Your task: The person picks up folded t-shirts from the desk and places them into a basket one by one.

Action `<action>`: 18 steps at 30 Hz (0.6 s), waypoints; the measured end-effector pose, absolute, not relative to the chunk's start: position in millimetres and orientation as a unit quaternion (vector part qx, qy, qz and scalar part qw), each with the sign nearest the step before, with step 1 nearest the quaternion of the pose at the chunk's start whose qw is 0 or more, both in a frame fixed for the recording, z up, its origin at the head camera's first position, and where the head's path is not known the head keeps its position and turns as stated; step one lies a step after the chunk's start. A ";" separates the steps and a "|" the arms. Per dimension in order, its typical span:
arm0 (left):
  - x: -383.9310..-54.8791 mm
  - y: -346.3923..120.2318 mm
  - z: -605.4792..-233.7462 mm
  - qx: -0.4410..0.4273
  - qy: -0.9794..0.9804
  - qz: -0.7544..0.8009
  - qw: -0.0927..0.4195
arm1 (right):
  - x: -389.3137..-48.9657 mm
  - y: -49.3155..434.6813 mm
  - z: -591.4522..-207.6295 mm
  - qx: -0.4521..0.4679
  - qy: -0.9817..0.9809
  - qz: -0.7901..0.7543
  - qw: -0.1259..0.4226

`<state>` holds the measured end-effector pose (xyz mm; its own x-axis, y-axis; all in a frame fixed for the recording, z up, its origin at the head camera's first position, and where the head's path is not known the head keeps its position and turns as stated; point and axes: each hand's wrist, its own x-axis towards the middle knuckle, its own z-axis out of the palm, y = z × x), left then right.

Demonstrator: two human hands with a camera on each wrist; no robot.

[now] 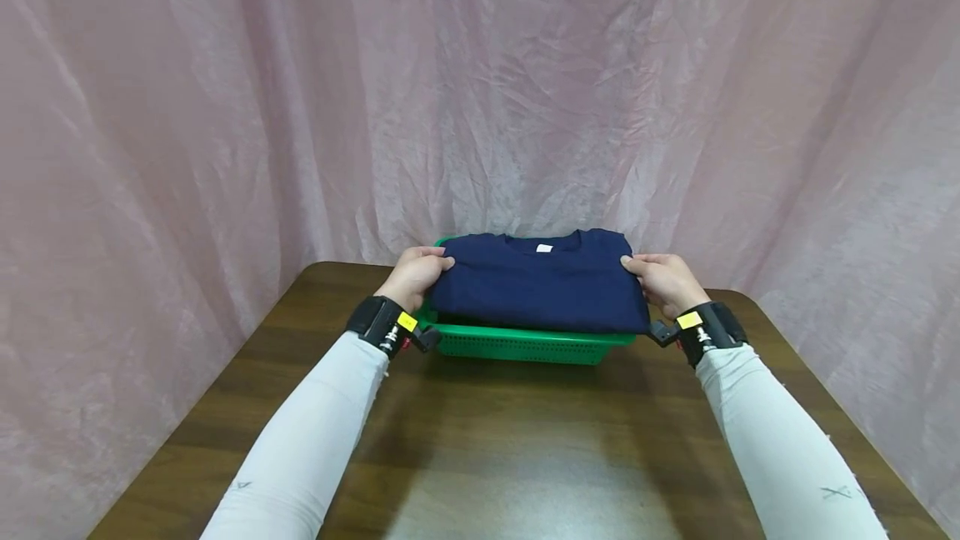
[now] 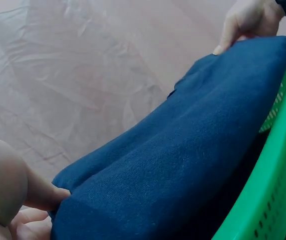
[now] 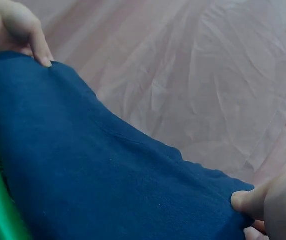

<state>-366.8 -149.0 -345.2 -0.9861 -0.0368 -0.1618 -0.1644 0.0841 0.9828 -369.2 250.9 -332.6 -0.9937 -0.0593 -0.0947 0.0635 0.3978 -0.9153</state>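
A folded navy T-shirt [image 1: 536, 290], its neckline and white label at the far side, lies over the green plastic basket [image 1: 517, 346]. My left hand [image 1: 415, 273] pinches the shirt's left edge, thumb on top. On the opposite side my right hand [image 1: 667, 280] pinches the right edge in the same way. The left wrist view shows the shirt [image 2: 168, 155] sloping between both hands, with the basket's rim [image 2: 263, 200] just below its near edge. In the right wrist view the cloth [image 3: 97, 165] sags slightly between the hands. The shirt hides most of the basket's inside.
The basket stands near the far edge of a brown wooden table [image 1: 510, 457]. Behind the table hangs a pinkish curtain [image 1: 480, 107], close to the basket's back side. It also runs along the left and right sides.
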 end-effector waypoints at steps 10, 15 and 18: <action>-371.1 -151.6 -342.8 -0.073 0.820 0.567 0.030 | -376.6 237.0 -336.2 0.011 0.882 -0.471 0.020; -359.6 -157.9 -329.2 -0.056 0.867 0.495 -0.009 | -370.8 236.3 -326.8 0.010 0.925 -0.380 -0.005; -355.5 -159.6 -328.2 -0.031 0.872 0.486 -0.046 | -365.4 237.9 -326.9 0.003 0.922 -0.386 -0.023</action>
<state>-355.5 -159.6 -328.2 -0.9939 -0.0988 0.0495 -0.0097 0.5247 0.8512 -365.4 237.9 -326.9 -0.9990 0.0237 0.0389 -0.0111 0.7019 -0.7122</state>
